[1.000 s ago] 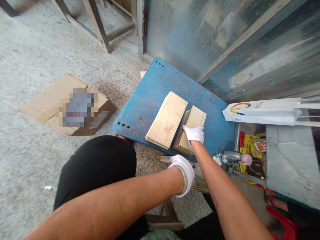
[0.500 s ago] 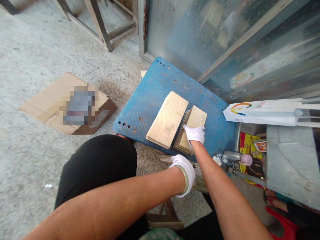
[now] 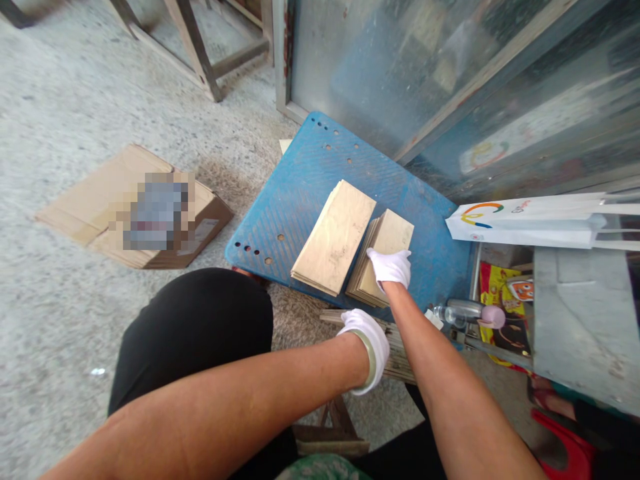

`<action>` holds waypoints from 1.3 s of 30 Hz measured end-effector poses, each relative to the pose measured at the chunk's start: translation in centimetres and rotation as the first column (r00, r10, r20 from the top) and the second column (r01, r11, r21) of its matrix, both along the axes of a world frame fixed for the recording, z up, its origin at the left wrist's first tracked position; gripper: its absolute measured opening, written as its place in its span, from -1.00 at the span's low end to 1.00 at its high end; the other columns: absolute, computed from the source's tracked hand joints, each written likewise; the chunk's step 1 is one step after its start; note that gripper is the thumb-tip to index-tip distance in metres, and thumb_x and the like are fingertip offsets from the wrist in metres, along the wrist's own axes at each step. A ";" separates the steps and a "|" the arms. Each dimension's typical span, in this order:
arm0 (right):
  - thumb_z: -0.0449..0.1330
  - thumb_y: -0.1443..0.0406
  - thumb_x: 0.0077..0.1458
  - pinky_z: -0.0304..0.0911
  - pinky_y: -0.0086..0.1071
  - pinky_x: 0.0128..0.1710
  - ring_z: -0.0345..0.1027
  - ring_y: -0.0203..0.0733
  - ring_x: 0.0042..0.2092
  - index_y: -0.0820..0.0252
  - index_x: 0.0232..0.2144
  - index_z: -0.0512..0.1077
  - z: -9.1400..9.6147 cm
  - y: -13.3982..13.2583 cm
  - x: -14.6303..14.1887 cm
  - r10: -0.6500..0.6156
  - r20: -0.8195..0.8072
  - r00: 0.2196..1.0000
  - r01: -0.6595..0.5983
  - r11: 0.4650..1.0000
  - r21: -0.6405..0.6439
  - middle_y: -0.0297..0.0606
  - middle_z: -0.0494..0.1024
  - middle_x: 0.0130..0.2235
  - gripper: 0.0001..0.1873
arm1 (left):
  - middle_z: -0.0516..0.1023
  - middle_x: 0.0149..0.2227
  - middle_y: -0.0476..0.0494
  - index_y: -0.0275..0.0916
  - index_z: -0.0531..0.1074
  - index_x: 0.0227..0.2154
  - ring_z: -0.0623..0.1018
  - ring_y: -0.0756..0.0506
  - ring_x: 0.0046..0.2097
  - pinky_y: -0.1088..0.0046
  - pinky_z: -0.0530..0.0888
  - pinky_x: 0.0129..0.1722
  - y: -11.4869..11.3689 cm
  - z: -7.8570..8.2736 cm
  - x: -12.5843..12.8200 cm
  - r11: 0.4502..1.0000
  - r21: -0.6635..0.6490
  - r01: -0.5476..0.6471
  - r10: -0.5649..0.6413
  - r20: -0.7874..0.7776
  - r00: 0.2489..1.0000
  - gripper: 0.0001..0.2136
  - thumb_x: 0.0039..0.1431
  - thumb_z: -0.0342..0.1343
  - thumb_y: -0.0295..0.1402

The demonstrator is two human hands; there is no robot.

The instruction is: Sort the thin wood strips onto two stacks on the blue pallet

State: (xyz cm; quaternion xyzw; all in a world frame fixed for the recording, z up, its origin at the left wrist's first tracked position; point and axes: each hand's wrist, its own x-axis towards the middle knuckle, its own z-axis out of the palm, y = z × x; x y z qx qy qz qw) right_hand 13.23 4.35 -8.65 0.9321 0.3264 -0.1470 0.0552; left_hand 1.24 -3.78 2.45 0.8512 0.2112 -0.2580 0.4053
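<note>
My right hand point(image 3: 389, 267), in a white glove, lies on the near part of a stack of thin wooden sheets point(image 3: 387, 243), fingers spread flat on top. A second, longer stack of sheets point(image 3: 334, 237) lies just left of it. Both stacks rest on a blue perforated board point(image 3: 295, 200). My left hand point(image 3: 364, 339), also gloved and with a roll of tape around the wrist, reaches down to a pile of wooden strips point(image 3: 397, 353) below the board's near edge. Its fingers are hidden.
A flattened cardboard box point(image 3: 100, 207) lies on the concrete floor to the left. Behind the board stands a dusty glass panel point(image 3: 400, 73). To the right are a white paper bag point(image 3: 530, 223), a small bottle point(image 3: 463, 312) and a grey block point(image 3: 583, 327). My black-clothed knee point(image 3: 195, 333) is in front.
</note>
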 end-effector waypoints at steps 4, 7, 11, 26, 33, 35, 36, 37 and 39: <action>0.27 -0.19 -0.29 0.27 -0.12 0.02 0.29 0.21 0.09 0.53 0.27 -0.09 0.0 0.0 0.0 -0.013 -0.001 1.000 0.013 1.000 0.005 0.30 0.33 0.07 0.30 | 0.56 -0.16 -0.49 -0.48 0.53 -0.17 0.51 -0.40 -0.09 0.01 0.45 -0.19 0.0 0.0 0.0 1.000 -0.011 0.014 -0.014 -0.003 1.000 -0.57 -0.17 0.34 -0.42; 0.27 -0.20 -0.29 0.27 -0.11 0.01 0.30 0.21 0.08 0.52 0.26 -0.07 -0.1 0.0 0.0 -0.021 0.001 1.000 0.021 1.000 0.007 0.30 0.33 0.07 0.29 | 0.56 -0.17 -0.49 -0.47 0.54 -0.16 0.51 -0.41 -0.10 0.00 0.44 -0.20 -0.2 -0.1 0.1 1.000 -0.004 -0.011 0.011 0.000 1.000 -0.58 -0.18 0.34 -0.43; 0.26 -0.21 -0.28 0.27 -0.11 0.01 0.29 0.21 0.08 0.51 0.26 -0.07 -0.1 0.0 0.0 -0.020 0.002 1.000 0.020 1.000 -0.002 0.29 0.32 0.08 0.28 | 0.56 -0.18 -0.50 -0.46 0.53 -0.15 0.50 -0.42 -0.09 -0.02 0.43 -0.20 -0.3 -0.2 0.1 0.999 0.004 -0.035 0.035 0.011 0.999 -0.55 -0.20 0.34 -0.46; 0.22 -0.23 -0.23 0.24 -0.11 0.04 0.26 0.23 0.10 0.55 0.26 -0.08 -0.5 -0.5 0.4 -0.007 -0.014 1.000 0.007 1.000 0.000 0.33 0.27 0.11 0.27 | 0.54 -0.11 -0.54 -0.45 0.48 -0.05 0.48 -0.46 -0.03 -0.07 0.42 -0.16 -0.7 -0.7 0.2 1.000 0.018 0.015 -0.015 0.016 1.000 -0.49 -0.16 0.32 -0.45; 0.20 -0.23 -0.21 0.22 -0.15 0.08 0.24 0.21 0.13 0.57 0.26 -0.05 -0.4 -0.6 0.7 0.021 -0.039 0.999 -0.021 1.000 0.011 0.30 0.27 0.12 0.25 | 0.55 -0.12 -0.52 -0.50 0.48 -0.07 0.49 -0.46 -0.03 -0.06 0.45 -0.16 -0.3 -0.5 0.3 0.996 -0.008 0.088 -0.088 0.008 0.996 -0.49 -0.15 0.34 -0.41; 0.20 -0.24 -0.20 0.22 -0.16 0.08 0.24 0.18 0.14 0.54 0.25 -0.02 -0.3 -0.7 0.9 0.026 -0.057 0.998 -0.025 0.999 0.022 0.28 0.28 0.12 0.22 | 0.55 -0.12 -0.51 -0.50 0.49 -0.08 0.50 -0.45 -0.04 -0.05 0.46 -0.17 -0.3 -0.5 0.3 0.996 -0.009 0.086 -0.086 0.012 0.996 -0.51 -0.13 0.33 -0.42; 0.19 -0.24 -0.21 0.22 -0.17 0.08 0.24 0.17 0.14 0.51 0.24 0.00 -0.2 -0.7 1.0 0.027 -0.067 0.997 -0.025 0.999 0.027 0.27 0.28 0.12 0.21 | 0.56 -0.13 -0.51 -0.50 0.49 -0.08 0.50 -0.46 -0.05 -0.04 0.46 -0.18 -0.3 -0.5 0.3 0.997 -0.008 0.083 -0.083 0.014 0.996 -0.52 -0.13 0.33 -0.42; 0.19 -0.25 -0.21 0.22 -0.17 0.07 0.24 0.16 0.13 0.49 0.23 0.03 -0.2 -0.8 1.1 0.027 -0.077 0.997 -0.025 0.999 0.029 0.26 0.27 0.13 0.19 | 0.56 -0.13 -0.51 -0.50 0.49 -0.08 0.50 -0.46 -0.06 -0.04 0.46 -0.19 -0.4 -0.5 0.3 0.997 -0.006 0.078 -0.078 0.017 0.997 -0.53 -0.13 0.32 -0.42; 0.19 -0.26 -0.22 0.22 -0.19 0.08 0.24 0.14 0.14 0.46 0.22 0.06 -0.2 -0.9 1.3 0.030 -0.090 0.995 -0.027 0.999 0.031 0.25 0.26 0.14 0.18 | 0.56 -0.14 -0.51 -0.50 0.49 -0.09 0.51 -0.45 -0.06 -0.04 0.47 -0.20 -0.5 -0.5 0.3 0.997 -0.003 0.078 -0.078 0.018 0.997 -0.53 -0.13 0.33 -0.42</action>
